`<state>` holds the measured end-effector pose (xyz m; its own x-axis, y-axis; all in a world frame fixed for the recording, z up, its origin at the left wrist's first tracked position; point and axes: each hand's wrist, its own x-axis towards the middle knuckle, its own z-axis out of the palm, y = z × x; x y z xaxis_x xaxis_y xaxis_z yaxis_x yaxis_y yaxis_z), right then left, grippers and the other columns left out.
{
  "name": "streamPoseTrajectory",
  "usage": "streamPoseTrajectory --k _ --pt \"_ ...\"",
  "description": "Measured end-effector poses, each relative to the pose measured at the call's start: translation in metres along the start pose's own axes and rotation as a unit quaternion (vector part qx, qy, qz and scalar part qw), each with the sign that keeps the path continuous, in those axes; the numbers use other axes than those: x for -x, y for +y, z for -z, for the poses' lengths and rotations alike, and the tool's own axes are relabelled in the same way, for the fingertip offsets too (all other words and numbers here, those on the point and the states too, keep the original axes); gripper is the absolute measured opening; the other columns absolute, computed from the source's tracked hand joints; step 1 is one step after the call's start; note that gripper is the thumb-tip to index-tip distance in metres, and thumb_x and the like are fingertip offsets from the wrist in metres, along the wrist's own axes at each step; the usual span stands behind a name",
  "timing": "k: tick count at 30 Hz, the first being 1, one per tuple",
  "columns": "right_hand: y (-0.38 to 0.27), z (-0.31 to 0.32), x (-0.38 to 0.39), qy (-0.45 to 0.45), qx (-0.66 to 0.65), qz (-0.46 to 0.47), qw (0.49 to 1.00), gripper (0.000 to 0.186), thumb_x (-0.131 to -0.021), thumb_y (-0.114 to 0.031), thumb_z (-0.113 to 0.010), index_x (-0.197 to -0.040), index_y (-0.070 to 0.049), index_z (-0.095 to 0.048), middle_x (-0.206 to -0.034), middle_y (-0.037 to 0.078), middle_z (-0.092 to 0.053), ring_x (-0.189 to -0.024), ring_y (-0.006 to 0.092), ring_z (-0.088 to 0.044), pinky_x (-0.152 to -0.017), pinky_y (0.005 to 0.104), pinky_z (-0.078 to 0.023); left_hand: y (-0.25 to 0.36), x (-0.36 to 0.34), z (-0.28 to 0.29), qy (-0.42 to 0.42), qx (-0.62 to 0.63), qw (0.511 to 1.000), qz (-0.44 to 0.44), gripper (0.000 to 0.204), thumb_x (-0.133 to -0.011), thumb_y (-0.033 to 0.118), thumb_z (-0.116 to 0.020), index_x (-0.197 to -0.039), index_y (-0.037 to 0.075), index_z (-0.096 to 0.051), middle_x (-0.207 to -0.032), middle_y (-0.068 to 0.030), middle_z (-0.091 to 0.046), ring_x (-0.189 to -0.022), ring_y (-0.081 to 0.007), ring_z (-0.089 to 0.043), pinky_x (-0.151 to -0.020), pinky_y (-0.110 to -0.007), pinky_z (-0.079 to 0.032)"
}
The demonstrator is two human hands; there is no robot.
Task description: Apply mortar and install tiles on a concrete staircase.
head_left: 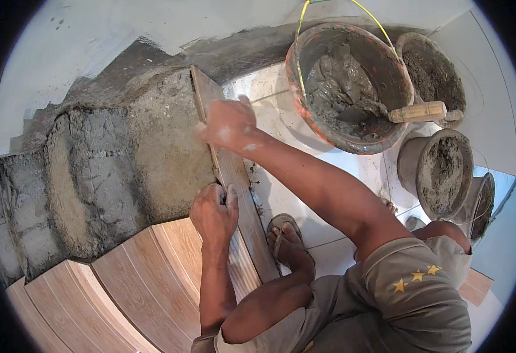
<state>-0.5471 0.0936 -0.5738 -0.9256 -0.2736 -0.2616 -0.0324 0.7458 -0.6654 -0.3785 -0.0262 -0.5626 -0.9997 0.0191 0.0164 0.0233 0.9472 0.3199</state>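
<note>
A long wood-look tile point(225, 159) stands on edge along the front of the lowest bare cement step point(172, 147). My right hand point(228, 123) is closed on its upper edge toward the wall, fingertips on the step side. Nearer to me, my left hand point(215, 215) has its fingers curled at the same edge, thumb against the tile; its fingertips are partly hidden. Beside my left forearm, finished steps are faced with wood-look tiles point(143, 276). Grey mortar covers the rougher steps point(102, 182) farther left.
A large bucket point(302, 117) of wet mortar, with a yellow handle, stands at the far right; a wooden-handled tool point(416, 112) rests in it. Smaller mortar buckets point(463, 88) point(408, 162) are beside it. White floor tiles point(328, 170) lie below. A mortar-smeared wall point(152, 56) rises behind.
</note>
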Motion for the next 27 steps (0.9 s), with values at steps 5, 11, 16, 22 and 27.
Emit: streamPoseTrajectory --k 5,11,16,22,27 --pt "0.072 -0.080 0.028 0.100 -0.342 -0.172 0.918 0.058 -0.098 -0.056 -0.055 -0.091 0.001 -0.066 -0.080 0.016 -0.067 -0.073 0.0259 -0.059 -0.073 0.0446 -0.049 0.003 0.001 -0.002 0.008 0.002 1.000 0.005 0.026 -0.087 0.020 -0.073 -0.076 0.002 -0.058 -0.077 -0.0200 -0.061 -0.076 -0.0431 -0.060 -0.068 -0.051 -0.047" --pt "0.099 -0.151 0.105 0.025 -0.358 -0.224 0.906 0.047 -0.101 -0.040 -0.052 -0.120 0.001 -0.066 -0.117 0.028 -0.068 -0.114 0.0431 -0.063 -0.098 0.0462 -0.048 0.004 0.000 -0.002 0.013 0.000 1.000 0.006 0.026 -0.088 0.020 -0.072 -0.076 0.002 -0.058 -0.078 -0.0199 -0.061 -0.076 -0.0436 -0.060 -0.069 -0.051 -0.048" --pt "0.091 -0.175 0.156 0.026 -0.389 -0.218 0.895 0.033 -0.097 -0.019 -0.060 -0.123 0.000 -0.067 -0.116 0.024 -0.068 -0.108 0.0387 -0.065 -0.097 0.0434 -0.049 0.005 0.001 -0.004 0.023 0.001 1.000 0.009 0.025 -0.088 0.019 -0.072 -0.077 0.002 -0.059 -0.079 -0.0198 -0.062 -0.076 -0.0435 -0.060 -0.069 -0.050 -0.048" --pt "0.087 -0.182 0.154 0.098 -0.291 -0.083 0.948 0.035 -0.095 -0.012 -0.063 -0.128 0.001 -0.066 -0.117 0.022 -0.069 -0.112 0.0378 -0.065 -0.101 0.0410 -0.049 0.004 0.004 -0.002 0.038 0.026 0.999 0.000 0.024 -0.088 0.017 -0.072 -0.076 0.002 -0.059 -0.079 -0.0188 -0.061 -0.074 -0.0423 -0.060 -0.068 -0.050 -0.047" --pt "0.099 -0.185 0.142 0.090 -0.333 -0.045 0.938 0.036 -0.096 -0.014 -0.064 -0.130 -0.001 -0.066 -0.116 0.022 -0.068 -0.115 0.0377 -0.063 -0.102 0.0407 -0.048 0.012 0.004 -0.004 0.038 0.048 0.998 0.028 0.023 -0.088 0.014 -0.073 -0.074 0.003 -0.058 -0.075 -0.0166 -0.060 -0.071 -0.0406 -0.059 -0.065 -0.049 -0.046"
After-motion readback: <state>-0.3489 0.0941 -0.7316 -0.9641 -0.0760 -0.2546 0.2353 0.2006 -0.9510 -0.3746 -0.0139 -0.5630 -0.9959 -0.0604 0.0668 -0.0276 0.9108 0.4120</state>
